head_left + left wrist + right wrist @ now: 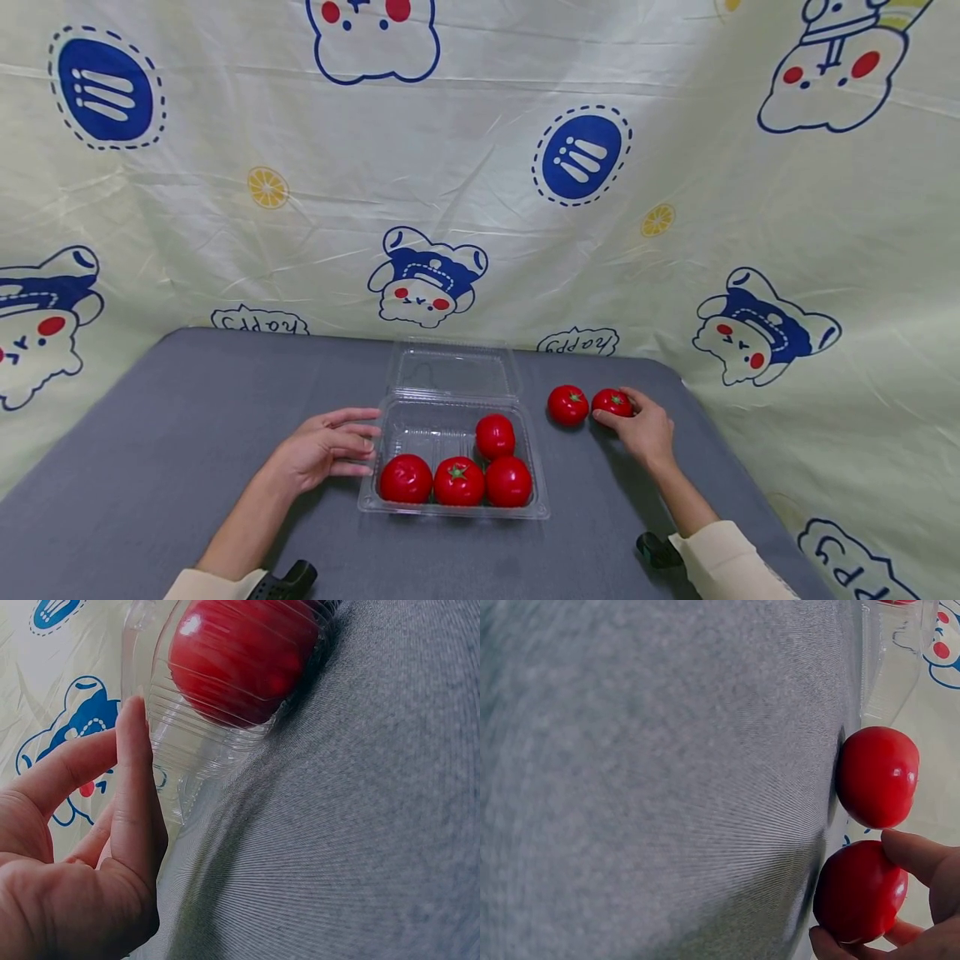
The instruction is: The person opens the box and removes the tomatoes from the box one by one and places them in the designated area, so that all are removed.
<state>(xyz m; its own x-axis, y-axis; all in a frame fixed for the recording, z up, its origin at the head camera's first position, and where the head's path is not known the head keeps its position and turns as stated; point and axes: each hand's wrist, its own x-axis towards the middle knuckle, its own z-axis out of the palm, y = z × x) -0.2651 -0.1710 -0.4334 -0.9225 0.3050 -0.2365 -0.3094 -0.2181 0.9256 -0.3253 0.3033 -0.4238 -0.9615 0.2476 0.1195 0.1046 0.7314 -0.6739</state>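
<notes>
Tomato [611,402], red and glossy, sits between the thumb and fingers of my right hand [647,429], which pinch its sides, probably because something so round could roll. Just left of those fingertips, a second tomato [567,406] rests on the grey table [187,433]. Farther left, between my hands, is a clear plastic container [450,511], its lid [455,368] folded back beyond my fingers, likely for access. Inside are four more tomatoes [459,482]: three along the side nearest me, one behind the right-hand one. My left hand [330,450] has its fingers straight and slightly spread at the container's left wall, perhaps to steady it; I cannot tell how firmly they touch. Beyond my fingertips, a cartoon-printed cloth [480,158] reads "happy"; I can make out no brand.
</notes>
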